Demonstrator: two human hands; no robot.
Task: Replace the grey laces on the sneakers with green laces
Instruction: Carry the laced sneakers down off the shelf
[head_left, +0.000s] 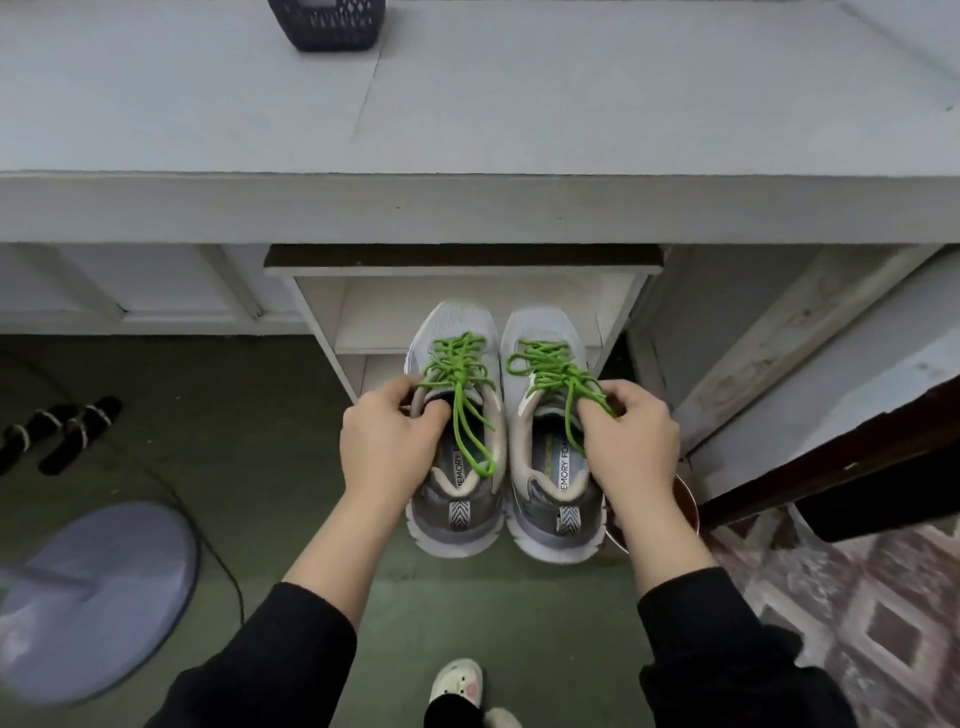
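While my left hand (392, 436) and right hand (628, 439) each grip a collar, the sneakers (452, 327) hang side by side just before the shelf (374, 322); I judge them light and soft-sided, best held there, clear of the limp green laces (457, 366).

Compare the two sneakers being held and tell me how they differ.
The left sneaker sits slightly farther forward than the right sneaker. The left sneaker's green lace ends trail loose across its opening; the right sneaker's run under the right hand. The left hand grips the left sneaker's outer collar; the right hand grips the right sneaker at its tongue. Both are grey, green-laced, with striped heel tabs.
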